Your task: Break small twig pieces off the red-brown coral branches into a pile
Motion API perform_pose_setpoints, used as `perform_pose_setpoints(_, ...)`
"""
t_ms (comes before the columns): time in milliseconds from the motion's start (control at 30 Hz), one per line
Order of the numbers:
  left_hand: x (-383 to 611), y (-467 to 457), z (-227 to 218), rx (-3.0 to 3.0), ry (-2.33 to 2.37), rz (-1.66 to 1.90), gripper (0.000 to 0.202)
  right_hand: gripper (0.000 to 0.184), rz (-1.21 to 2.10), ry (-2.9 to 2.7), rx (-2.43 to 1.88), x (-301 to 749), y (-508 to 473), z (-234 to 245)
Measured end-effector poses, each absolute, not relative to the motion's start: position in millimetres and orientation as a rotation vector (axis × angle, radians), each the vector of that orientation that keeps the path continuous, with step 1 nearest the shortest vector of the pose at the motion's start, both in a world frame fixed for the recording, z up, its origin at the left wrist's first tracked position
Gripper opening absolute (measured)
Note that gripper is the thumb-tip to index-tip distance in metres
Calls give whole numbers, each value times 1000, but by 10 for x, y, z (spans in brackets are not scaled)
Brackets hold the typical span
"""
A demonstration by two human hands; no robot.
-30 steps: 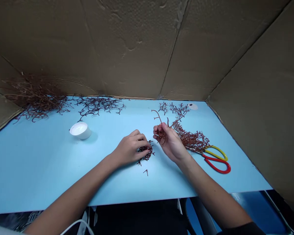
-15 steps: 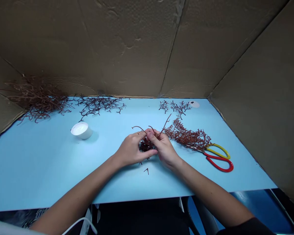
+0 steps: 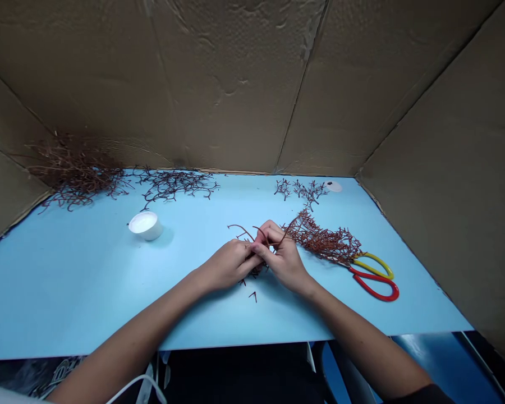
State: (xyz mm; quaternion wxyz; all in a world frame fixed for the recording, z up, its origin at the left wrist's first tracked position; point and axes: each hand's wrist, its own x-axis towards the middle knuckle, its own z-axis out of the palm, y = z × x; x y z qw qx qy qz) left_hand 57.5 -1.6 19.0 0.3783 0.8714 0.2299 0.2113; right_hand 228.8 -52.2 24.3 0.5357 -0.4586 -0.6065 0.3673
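My left hand point(image 3: 230, 261) and my right hand point(image 3: 285, 262) meet over the table in front of me, fingers bent and closed. Between their fingertips is a thin reddish-brown branching twig point(image 3: 243, 229), its curved ends sticking out to the left and upward to the right. My right thumb presses against its forefinger. Below the hands, more dark twig bits point(image 3: 256, 273) show, mostly covered by the fingers. One small V-shaped piece point(image 3: 253, 295) lies on the table just nearer to me.
Right of my hands, a heap of reddish twigs point(image 3: 328, 241) partly covers scissors point(image 3: 376, 286) with red and yellow handles. A white cup point(image 3: 146, 227) stands left. Along the back lie a large twig bundle point(image 3: 79, 177), dark twigs point(image 3: 174, 184) and small sprigs point(image 3: 310, 192). Cardboard walls point(image 3: 227, 112) enclose the table.
My left hand's fingers have closed in, its thumb no longer stretched out toward the right hand. The twig's right end leans further right. The view has shifted slightly.
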Motion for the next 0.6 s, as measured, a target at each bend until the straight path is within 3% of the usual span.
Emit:
perform_pose_setpoints(300,530,0,192,2380,438,820,38,39,925,-1422,-1137,2372,-513,210)
perform_pose_setpoints(467,594,-75,221,2058,422,778,41,45,1263,-1099,-967,2298,-510,258)
perform_pose_setpoints(600,621,-145,245,1846,430,778,50,50,1236,-799,-810,2380,-410,345)
